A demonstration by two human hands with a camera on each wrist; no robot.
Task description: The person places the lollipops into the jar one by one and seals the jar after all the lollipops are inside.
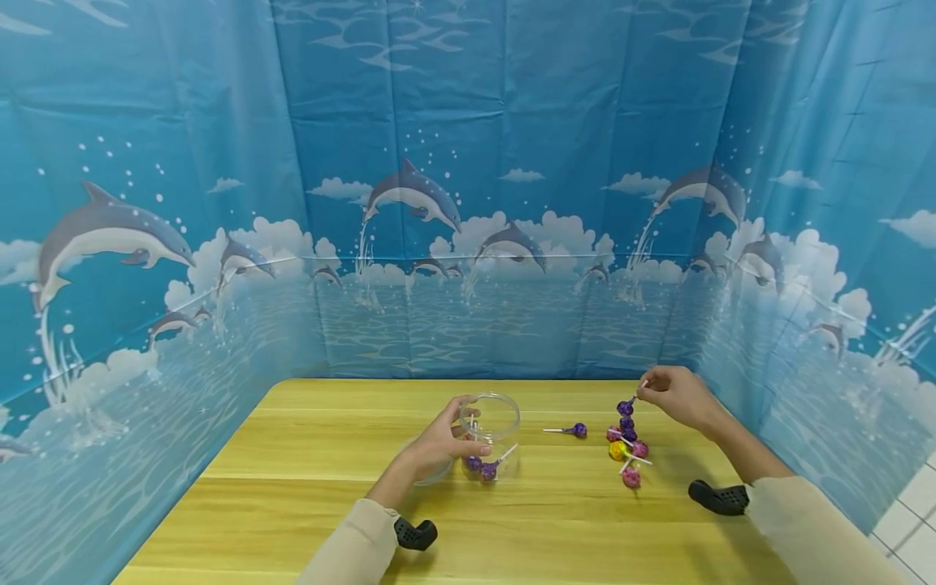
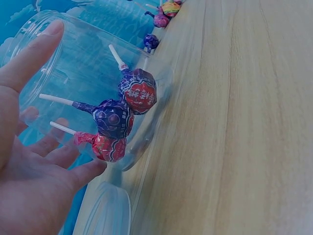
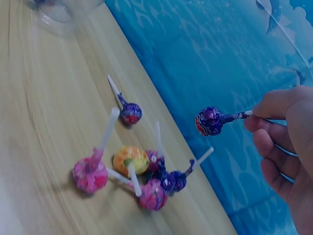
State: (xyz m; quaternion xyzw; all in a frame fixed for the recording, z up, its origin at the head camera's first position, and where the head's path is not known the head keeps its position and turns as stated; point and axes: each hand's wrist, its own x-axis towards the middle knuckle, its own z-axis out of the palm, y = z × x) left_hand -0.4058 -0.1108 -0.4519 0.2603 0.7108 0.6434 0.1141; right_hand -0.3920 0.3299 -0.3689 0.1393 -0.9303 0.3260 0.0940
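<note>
My left hand (image 1: 437, 443) grips a clear plastic jar (image 2: 93, 44) from its side, thumb near the rim and fingers round the wall. Inside lie two purple lollipops (image 2: 113, 117) and a red-pink lollipop (image 2: 110, 147). Over on the right, my right hand (image 1: 676, 396) pinches the white stick of a purple lollipop (image 3: 209, 121), its wrapped head hanging off the table surface. Below it is a loose pile with a yellow lollipop (image 3: 131, 160), several pink lollipops (image 3: 90, 175) and a purple lollipop (image 3: 173, 181).
A single purple lollipop (image 1: 579, 430) lies between the jar and the pile. Beside the jar, partly behind my left hand, rests a clear lid (image 2: 110, 210). The wooden table (image 1: 292, 487) ends at a blue dolphin-printed curtain (image 1: 468, 317) at the back.
</note>
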